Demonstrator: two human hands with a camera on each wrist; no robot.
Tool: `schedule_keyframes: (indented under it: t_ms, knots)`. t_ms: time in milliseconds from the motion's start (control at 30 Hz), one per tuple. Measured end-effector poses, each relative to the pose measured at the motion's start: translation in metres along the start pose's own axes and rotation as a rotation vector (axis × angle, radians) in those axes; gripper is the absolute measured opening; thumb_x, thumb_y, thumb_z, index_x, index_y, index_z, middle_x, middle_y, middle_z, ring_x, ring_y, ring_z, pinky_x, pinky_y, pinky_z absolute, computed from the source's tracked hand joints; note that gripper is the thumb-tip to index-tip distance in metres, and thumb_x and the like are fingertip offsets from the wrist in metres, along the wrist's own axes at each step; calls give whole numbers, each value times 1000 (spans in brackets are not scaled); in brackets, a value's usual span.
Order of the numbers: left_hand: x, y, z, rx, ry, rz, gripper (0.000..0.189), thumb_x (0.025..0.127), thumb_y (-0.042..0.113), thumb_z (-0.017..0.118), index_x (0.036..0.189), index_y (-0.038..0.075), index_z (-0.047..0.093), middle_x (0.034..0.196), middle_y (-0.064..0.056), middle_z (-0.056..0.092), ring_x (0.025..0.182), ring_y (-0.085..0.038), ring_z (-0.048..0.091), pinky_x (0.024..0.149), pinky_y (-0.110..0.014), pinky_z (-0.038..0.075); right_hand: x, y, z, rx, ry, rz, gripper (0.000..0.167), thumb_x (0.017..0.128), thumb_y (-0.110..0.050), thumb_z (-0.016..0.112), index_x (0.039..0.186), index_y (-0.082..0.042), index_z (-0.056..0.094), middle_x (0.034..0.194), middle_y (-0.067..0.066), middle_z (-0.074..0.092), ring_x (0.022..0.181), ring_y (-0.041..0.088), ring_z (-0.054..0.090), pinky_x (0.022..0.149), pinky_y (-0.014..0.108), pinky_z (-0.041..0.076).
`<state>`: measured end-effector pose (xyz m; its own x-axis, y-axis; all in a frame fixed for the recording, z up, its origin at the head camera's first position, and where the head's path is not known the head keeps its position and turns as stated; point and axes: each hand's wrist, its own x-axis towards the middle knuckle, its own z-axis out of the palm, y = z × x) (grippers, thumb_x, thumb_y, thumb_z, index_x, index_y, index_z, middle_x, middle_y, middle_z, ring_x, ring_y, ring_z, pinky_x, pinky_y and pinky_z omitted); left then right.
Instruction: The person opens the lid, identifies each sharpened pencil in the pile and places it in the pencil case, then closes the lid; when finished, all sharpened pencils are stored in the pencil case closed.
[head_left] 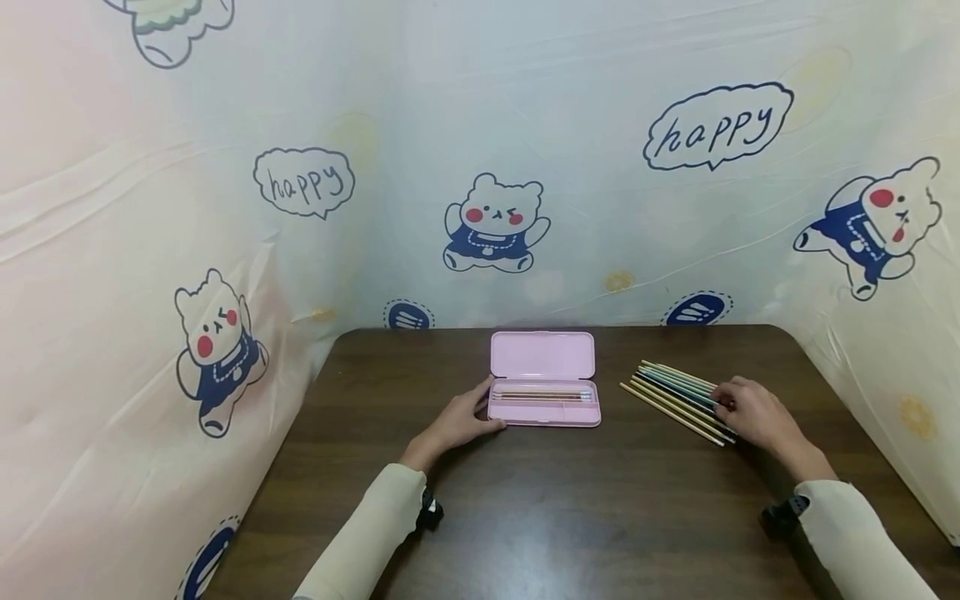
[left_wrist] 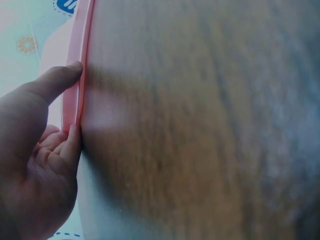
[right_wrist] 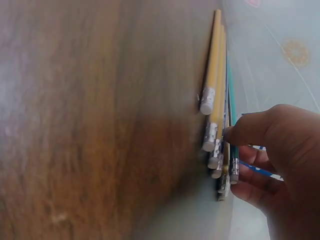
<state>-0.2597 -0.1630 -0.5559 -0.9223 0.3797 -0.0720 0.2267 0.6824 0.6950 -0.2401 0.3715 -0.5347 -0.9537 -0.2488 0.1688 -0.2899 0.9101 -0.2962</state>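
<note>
A pink pencil case [head_left: 543, 356] lies with its lid folded back, and a few pencils [head_left: 536, 395] rest inside it. My left hand [head_left: 459, 421] holds the case by its left end, the thumb on the front edge and the fingers round the side. To the right, several pencils [head_left: 663, 406], yellow, teal and dark, are spread slantwise on the table. Over their near ends is my right hand [head_left: 759, 417]. The right wrist view has its thumb and fingers pinching a teal pencil [right_wrist: 232, 107] near the eraser end, beside yellow pencils [right_wrist: 214, 65] with white erasers.
The dark wooden table [head_left: 555, 508] carries the case and the loose pencils. A pale cloth [head_left: 585, 208] printed with bears hangs behind the table and along both sides. Dark wrist devices [head_left: 429, 510] are strapped at both sleeves.
</note>
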Motion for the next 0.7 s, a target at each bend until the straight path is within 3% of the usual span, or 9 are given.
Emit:
schedule_keyframes:
  t_ms: [267,533,700]
  knots:
    - [0,-2,1,7,6,3,99,95,43,81,172,19,22,176,-7,29,157,-26,43,127,-46,38,-1,-10,-9,33,-15,12,14,93,-6,73,104,2,77,95,17,74,81,27,67,72,53,57]
    - [-1,0,1,4,4,-2,100,95,42,81,172,19,22,176,-7,29,156,-26,43,127,-46,38,0,-24,-23,42,103,-77,12,93,-2,76,105,0,81,90,9,74,77,20,63,66,41,52]
    - [-2,2,0,5,3,0,100,95,41,81,172,19,22,176,-7,30,156,-26,44,126,-46,39,6,-36,-30,55,132,-98,16,96,-1,74,111,0,80,101,16,77,86,30,69,72,51,57]
